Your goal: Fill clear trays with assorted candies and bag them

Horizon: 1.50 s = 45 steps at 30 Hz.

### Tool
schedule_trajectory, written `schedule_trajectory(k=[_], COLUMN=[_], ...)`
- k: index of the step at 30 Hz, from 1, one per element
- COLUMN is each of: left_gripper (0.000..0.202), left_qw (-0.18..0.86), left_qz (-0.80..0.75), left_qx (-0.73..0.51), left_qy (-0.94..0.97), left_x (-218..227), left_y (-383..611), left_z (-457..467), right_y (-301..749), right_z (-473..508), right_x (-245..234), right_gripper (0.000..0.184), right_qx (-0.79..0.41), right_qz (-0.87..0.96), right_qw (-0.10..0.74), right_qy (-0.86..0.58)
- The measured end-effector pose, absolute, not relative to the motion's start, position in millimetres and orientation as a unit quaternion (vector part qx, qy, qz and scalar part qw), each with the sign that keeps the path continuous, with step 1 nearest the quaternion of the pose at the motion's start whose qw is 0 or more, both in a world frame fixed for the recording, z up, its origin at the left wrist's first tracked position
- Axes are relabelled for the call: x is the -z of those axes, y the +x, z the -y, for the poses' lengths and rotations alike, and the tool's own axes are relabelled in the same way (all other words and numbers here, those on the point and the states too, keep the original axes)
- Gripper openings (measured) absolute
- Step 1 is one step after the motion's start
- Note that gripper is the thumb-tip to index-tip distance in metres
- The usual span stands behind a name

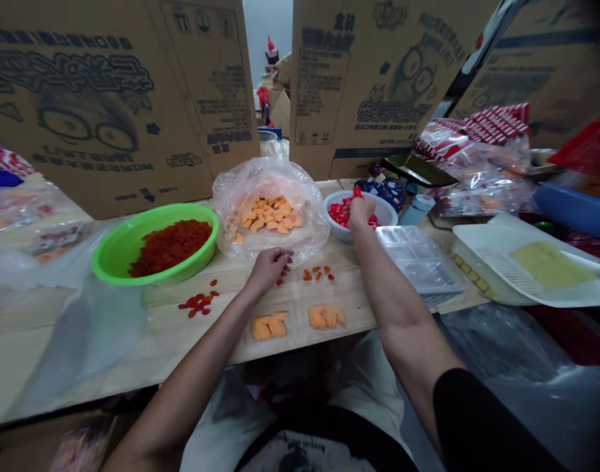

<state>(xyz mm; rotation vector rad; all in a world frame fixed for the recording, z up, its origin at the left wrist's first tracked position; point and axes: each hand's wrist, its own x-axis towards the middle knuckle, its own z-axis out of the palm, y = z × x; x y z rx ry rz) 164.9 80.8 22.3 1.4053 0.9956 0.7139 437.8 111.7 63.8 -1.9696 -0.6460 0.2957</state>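
Note:
My left hand (271,267) hovers over the back left compartment of a clear plastic tray (294,307), its fingers curled together; what they hold, if anything, is hidden. Small red pieces (279,282) show just below it. Orange wedge-like pieces (269,326) fill the tray's two front compartments, and small orange-red bits (318,273) lie in the back right one. Over at a pale bowl (389,214) of small red packets (338,214), my right hand (361,211) reaches in, with a red packet (357,192) at its closed fingers.
A green basin (106,262) of dark red pieces stands left, loose red pieces (199,304) before it. Behind the tray sits a clear bag (300,177) of orange pieces. Stacked empty trays (420,262) and a white basket (496,239) are right. Cardboard boxes (192,78) wall the back.

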Motion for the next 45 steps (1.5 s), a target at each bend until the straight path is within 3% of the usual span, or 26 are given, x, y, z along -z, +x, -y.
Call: schedule_trajectory(k=[3,7,13,16,20,24,30,33,35,37,40,42,45], left_gripper=[0.029,0.050,0.022,0.026,0.039,0.013,0.013,0.020,0.029,0.033,0.026,0.027,0.034], left_qw=[0.782,0.878,0.851,0.839,0.826,0.705,0.431,0.294,0.280,0.291,0.369,0.515,0.717], left_qz=[-0.373,-0.329,-0.374,-0.378,-0.363,-0.465,-0.475,-0.390,-0.329,-0.317,-0.379,-0.409,-0.404], left_qx=[-0.275,-0.239,-0.261,-0.277,-0.304,-0.356,-0.373,-0.296,-0.229,-0.219,-0.329,-0.363,-0.311], left_qy=[0.416,0.251,0.262,0.277,0.304,0.401,0.670,0.821,0.872,0.876,0.782,0.659,0.476], left_x=[-32,-28,-1,0,-3,5,17,23,25,23,10,-1,-13], left_y=[155,130,80,72,82,93,66,39,28,26,45,66,95], left_z=[-70,-63,-51,-44,-38,-42,-47,-40,-34,-28,-19,-14,-11], right_y=[372,275,242,246,236,227,246,262,271,276,276,273,270], right_z=[-96,-58,-39,-40,-41,-41,-33,-26,-21,-16,-10,-7,-5], right_x=[-62,-44,-25,-14,3,10,1,1,2,3,0,-3,-6], right_gripper=[0.026,0.021,0.018,0.013,0.013,0.014,0.017,0.025,0.030,0.032,0.031,0.030,0.028], right_qx=[-0.335,-0.594,-0.633,-0.644,-0.606,-0.581,-0.583,-0.640,-0.695,-0.737,-0.773,-0.779,-0.770], right_qz=[0.351,0.379,0.345,0.353,0.322,0.321,0.360,0.311,0.261,0.219,0.193,0.206,0.248], right_qw=[0.545,0.467,0.444,0.419,0.452,0.468,0.444,0.466,0.480,0.494,0.505,0.505,0.507], right_qy=[-0.684,-0.534,-0.533,-0.534,-0.570,-0.584,-0.577,-0.526,-0.467,-0.406,-0.333,-0.310,-0.298])
